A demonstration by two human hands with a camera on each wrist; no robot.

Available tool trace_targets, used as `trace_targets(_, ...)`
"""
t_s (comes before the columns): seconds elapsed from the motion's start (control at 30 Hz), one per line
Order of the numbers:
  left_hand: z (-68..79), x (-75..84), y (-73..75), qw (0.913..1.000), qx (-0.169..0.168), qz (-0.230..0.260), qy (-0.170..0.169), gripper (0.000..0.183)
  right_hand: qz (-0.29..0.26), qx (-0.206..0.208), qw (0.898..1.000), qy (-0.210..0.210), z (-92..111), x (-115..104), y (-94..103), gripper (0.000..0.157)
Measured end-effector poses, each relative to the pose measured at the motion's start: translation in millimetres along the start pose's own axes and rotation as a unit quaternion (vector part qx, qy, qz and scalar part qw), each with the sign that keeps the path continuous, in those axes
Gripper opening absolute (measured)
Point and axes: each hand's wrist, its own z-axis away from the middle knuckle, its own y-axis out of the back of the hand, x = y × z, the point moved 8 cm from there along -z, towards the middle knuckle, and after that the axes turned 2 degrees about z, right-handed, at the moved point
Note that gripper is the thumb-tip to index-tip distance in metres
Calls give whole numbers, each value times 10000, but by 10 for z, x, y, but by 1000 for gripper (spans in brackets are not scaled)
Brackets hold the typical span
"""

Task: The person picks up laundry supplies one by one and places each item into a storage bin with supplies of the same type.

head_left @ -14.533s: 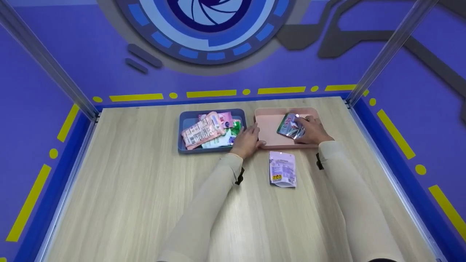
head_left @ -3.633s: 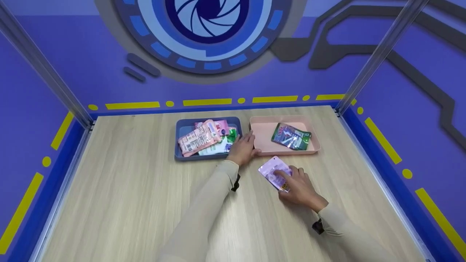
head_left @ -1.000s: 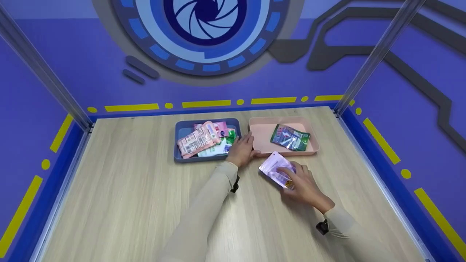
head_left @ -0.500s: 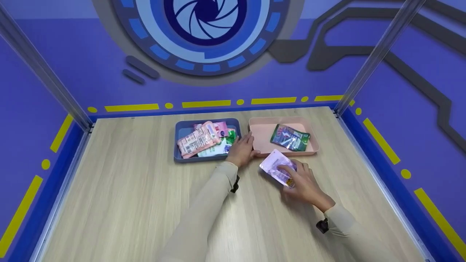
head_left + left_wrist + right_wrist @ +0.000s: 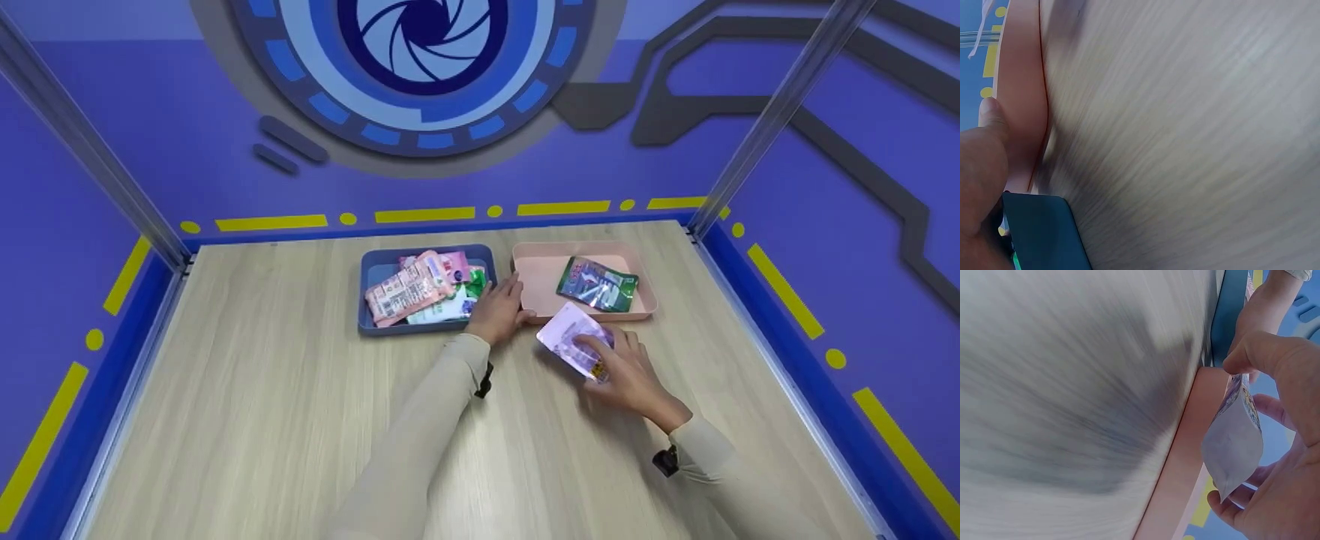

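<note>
My right hand [image 5: 630,371] grips a lilac stand-up pouch [image 5: 574,337], thumb on one face and fingers on the other. The pouch is tilted, and its top corner overlaps the front wall of the pink tray [image 5: 536,281] in the head view. In the right wrist view the pouch's pale bottom gusset [image 5: 1233,444] faces the camera. My left hand [image 5: 496,311] rests with extended fingers where the pink tray and the blue tray [image 5: 367,304] meet. Its thumb [image 5: 992,115] lies against the pink tray's wall. A green-and-silver pouch [image 5: 598,283] lies in the pink tray.
Several packets lie heaped in the blue tray, among them a pink-and-white packet [image 5: 411,289] on top and a white-and-green packet [image 5: 442,307]. Both trays stand near the back of the wooden table [image 5: 300,412]. Purple-blue panels [image 5: 480,176] enclose the back and sides.
Earlier my right hand held the green-and-silver pouch in the pink tray; it has let go and taken the lilac pouch from the table. Lately that pouch has risen slightly toward the tray.
</note>
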Motion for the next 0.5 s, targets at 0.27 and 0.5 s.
trace_targets(0.27, 18, 13, 17, 10000, 59, 26, -14, 67, -13, -50, 10000, -1, -21, 7, 7, 73)
trace_targets(0.5, 45, 23, 42, 9998, 108, 127, -49, 67, -92, 55, 9998, 138, -39, -8, 46, 70)
